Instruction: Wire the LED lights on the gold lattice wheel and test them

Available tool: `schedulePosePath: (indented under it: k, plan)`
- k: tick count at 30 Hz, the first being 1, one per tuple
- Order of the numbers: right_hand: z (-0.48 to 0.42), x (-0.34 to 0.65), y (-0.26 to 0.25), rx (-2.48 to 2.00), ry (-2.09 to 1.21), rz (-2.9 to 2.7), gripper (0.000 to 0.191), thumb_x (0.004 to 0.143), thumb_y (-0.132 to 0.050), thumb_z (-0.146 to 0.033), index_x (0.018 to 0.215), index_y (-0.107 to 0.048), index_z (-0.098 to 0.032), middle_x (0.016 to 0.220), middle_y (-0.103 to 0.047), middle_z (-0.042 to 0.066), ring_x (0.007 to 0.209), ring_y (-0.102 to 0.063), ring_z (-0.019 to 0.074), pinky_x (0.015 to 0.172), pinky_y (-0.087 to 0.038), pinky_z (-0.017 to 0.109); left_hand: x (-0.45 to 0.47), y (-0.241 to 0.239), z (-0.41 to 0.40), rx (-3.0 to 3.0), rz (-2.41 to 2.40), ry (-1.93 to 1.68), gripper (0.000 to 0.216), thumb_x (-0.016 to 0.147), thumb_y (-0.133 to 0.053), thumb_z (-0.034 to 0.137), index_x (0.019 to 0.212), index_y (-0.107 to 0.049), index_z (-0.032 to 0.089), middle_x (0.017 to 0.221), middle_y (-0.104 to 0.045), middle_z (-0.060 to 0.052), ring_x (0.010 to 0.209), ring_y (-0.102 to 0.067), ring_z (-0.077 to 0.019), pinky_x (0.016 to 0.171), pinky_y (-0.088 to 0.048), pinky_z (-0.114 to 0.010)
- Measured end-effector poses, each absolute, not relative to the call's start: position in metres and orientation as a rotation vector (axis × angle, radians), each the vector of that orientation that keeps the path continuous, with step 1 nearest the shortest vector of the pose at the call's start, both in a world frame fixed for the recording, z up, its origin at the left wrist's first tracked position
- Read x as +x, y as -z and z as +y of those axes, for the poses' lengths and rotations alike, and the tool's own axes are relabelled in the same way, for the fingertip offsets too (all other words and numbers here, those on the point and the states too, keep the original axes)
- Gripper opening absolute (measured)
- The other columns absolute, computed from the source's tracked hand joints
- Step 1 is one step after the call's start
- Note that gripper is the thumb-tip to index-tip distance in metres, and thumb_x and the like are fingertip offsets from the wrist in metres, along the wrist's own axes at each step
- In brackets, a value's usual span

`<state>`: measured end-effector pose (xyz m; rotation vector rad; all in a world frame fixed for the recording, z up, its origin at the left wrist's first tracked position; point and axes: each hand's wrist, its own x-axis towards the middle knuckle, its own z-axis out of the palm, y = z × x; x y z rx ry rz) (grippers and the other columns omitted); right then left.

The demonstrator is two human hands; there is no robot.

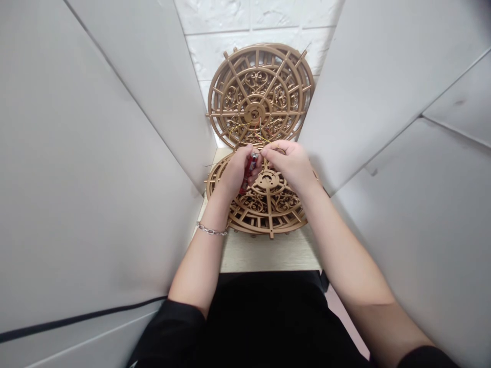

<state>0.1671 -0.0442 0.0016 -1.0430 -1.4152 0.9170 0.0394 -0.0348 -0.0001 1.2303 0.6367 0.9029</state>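
A round gold openwork disc [264, 204] lies flat on the narrow table, on top of a stack of like discs. My left hand [235, 174] is closed around a small red tool [249, 167] above the disc's upper part. My right hand [292, 164] is curled in a pinch right next to it, fingertips meeting the red tool's top. What the pinch holds is too small to make out. Thin yellow and dark wires [249, 129] run up from my hands to another gold disc [258, 97] that stands upright against the back wall.
White partition panels [95, 168] close in on both sides, leaving a narrow work slot. The pale wooden table [268, 253] shows a bare strip in front of the discs. A black cable [76, 319] runs along the left panel's base. White brick wall [253, 25] behind.
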Motion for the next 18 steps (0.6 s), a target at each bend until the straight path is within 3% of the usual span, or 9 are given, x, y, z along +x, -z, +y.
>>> schedulePosePath:
  k: [8, 18]
  plan:
    - [-0.0414, 0.1664, 0.0014, -0.976, -0.922, -1.412, 0.007, 0.068, -0.054, -0.02, 0.063, -0.057, -0.015, 0.05, -0.049, -0.005, 0.047, -0.041, 0.0043, 0.048, -0.034, 0.019, 0.0408, 0.0016, -0.0351, 1.228, 0.695, -0.938, 0.036, 0.082, -0.032, 0.038, 0.054, -0.04, 0.017, 0.043, -0.032, 0.005, 0.031, -0.029, -0.0029, 0.032, -0.019, -0.016]
    - [-0.04, 0.1693, 0.0041, -0.934, -0.911, -1.494, 0.013, 0.071, -0.058, -0.029, 0.07, -0.057, -0.016, 0.056, -0.047, -0.004, 0.053, -0.044, 0.0056, 0.052, -0.037, 0.019, 0.0401, 0.0046, -0.0325, 1.203, 0.685, -0.986, 0.025, 0.076, -0.036, 0.025, 0.053, -0.039, 0.017, 0.043, -0.032, 0.005, 0.031, -0.03, -0.0038, 0.031, -0.019, -0.017]
